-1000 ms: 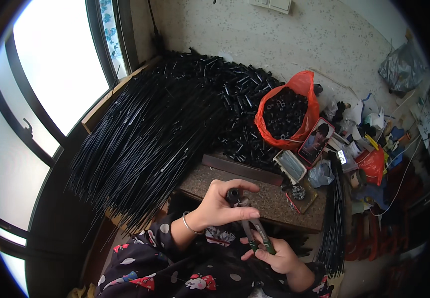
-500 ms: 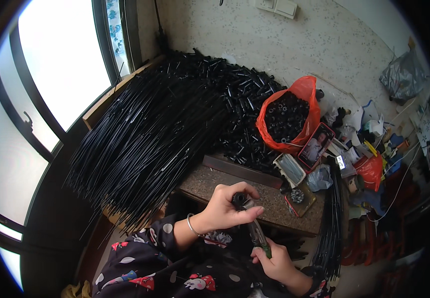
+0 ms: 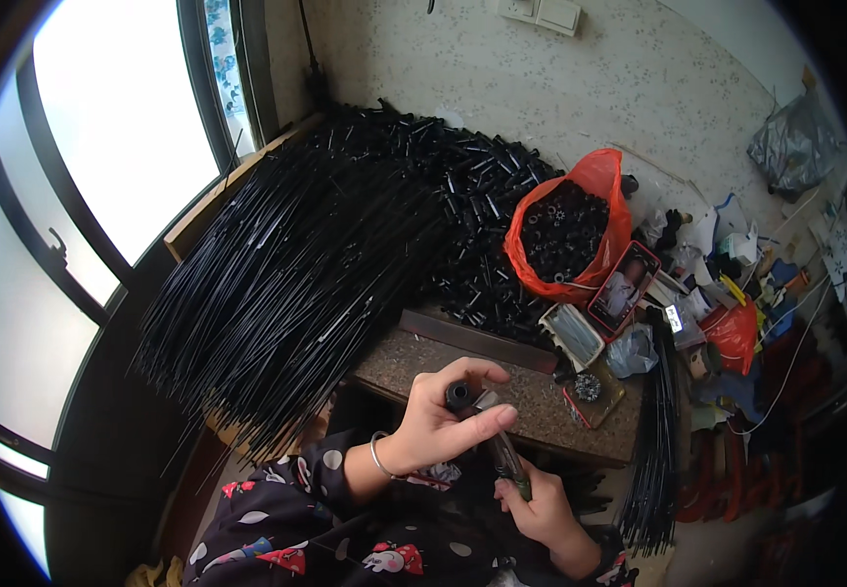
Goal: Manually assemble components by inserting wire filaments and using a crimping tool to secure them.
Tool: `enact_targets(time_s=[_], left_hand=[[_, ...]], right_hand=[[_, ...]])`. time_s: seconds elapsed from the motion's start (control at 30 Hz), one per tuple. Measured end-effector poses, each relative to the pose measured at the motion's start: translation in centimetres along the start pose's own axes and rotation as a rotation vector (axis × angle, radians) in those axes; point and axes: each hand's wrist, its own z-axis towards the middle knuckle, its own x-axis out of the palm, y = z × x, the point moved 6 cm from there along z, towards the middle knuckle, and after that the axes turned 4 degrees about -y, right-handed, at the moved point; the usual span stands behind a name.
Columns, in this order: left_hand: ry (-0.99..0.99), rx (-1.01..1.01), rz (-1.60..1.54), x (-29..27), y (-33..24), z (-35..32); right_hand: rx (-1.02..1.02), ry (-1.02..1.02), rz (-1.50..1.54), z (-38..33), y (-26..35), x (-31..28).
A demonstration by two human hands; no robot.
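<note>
My left hand (image 3: 443, 421), with a bracelet at its wrist, is curled round a short black tubular piece (image 3: 457, 393). The tube's round open end faces up beside the index finger. Lower and to the right, my right hand (image 3: 543, 514) is closed on the dark greenish handle of a hand tool (image 3: 507, 462). Its shaft runs up to my left thumb, and a shiny metal part shows next to the tube. The tool's exact kind is unclear, and my fingers hide most of the tube.
Long thin black rods (image 3: 267, 264) lie heaped at the left, with many short black tubes (image 3: 482, 176) behind them. A red plastic bag (image 3: 595, 171) holds small black parts. A phone (image 3: 624, 287), a clear-lidded box (image 3: 572, 335) and a dark bar (image 3: 477, 339) rest on the speckled tabletop (image 3: 413, 364).
The black tube and my left fingers have shifted slightly left, and the thumb and index finger stand a little farther apart. My right hand stays on the tool, almost unmoved.
</note>
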Motion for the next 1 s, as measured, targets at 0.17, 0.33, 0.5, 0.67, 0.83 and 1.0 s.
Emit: enact_targets(time_s=[0.17, 0.33, 0.5, 0.67, 0.83, 1.0], left_hand=[[-0.018, -0.075, -0.006, -1.1, 1.5, 0.2], [0.073, -0.095, -0.077, -1.2, 1.9, -1.3], [0.037, -0.013, -0.331, -1.4, 0.2, 0.7], [0.059, 0.151, -0.754, -3.3, -4.1, 5.5], [0.111, 0.047, -0.752, 2.9, -1.8, 9.1], [0.412, 0.287, 0.657, 8.8, 11.8, 7.0]], right_hand=[[0.030, -0.174, -0.395, 3.3, -6.3, -4.6], [0.226, -0.194, -0.894, 3.3, -13.0, -4.8], [0.133, -0.285, -0.951, 2.9, -14.6, -5.1], [-0.194, -0.211, -0.619, 1.9, -9.5, -4.2], [-0.150, -0.244, 0.058, -0.7, -5.7, -5.1], [0.086, -0.890, -0.336, -4.1, -4.4, -17.0]])
